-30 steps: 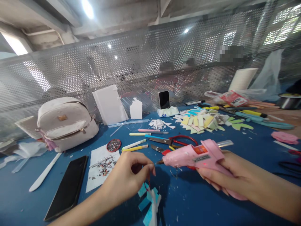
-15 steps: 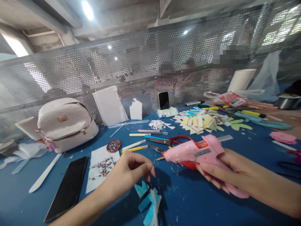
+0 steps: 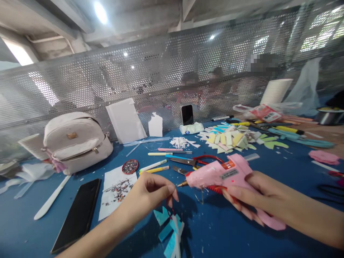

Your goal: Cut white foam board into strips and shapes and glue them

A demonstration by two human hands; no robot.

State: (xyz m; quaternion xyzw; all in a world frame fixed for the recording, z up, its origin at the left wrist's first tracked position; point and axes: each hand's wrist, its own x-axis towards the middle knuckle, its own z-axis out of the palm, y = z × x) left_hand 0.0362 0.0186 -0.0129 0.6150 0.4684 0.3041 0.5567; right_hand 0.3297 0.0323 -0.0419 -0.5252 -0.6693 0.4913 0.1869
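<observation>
I have the left hand (image 3: 152,191) pinched, thumb and forefinger together on what looks like a thin dark red cord (image 3: 171,212); the exact grip is partly hidden by the fingers. From it hangs a cluster of blue and white cut strips (image 3: 173,231), low over the blue tabletop (image 3: 223,231); I can't tell whether its lower end rests there. The right hand (image 3: 251,199) is clamped around the handle of a pink hot glue gun (image 3: 219,174), its metal nozzle (image 3: 183,184) pointing at the left fingertips, just beside them but apart.

The small red light on the gun glows, so I would treat that nozzle as hot: angle it below the fingers, toward the strips, and steady the cluster against swinging. I'd squeeze lightly for a small bead and lift clear of the red-handled scissors (image 3: 185,161) lying behind.
</observation>
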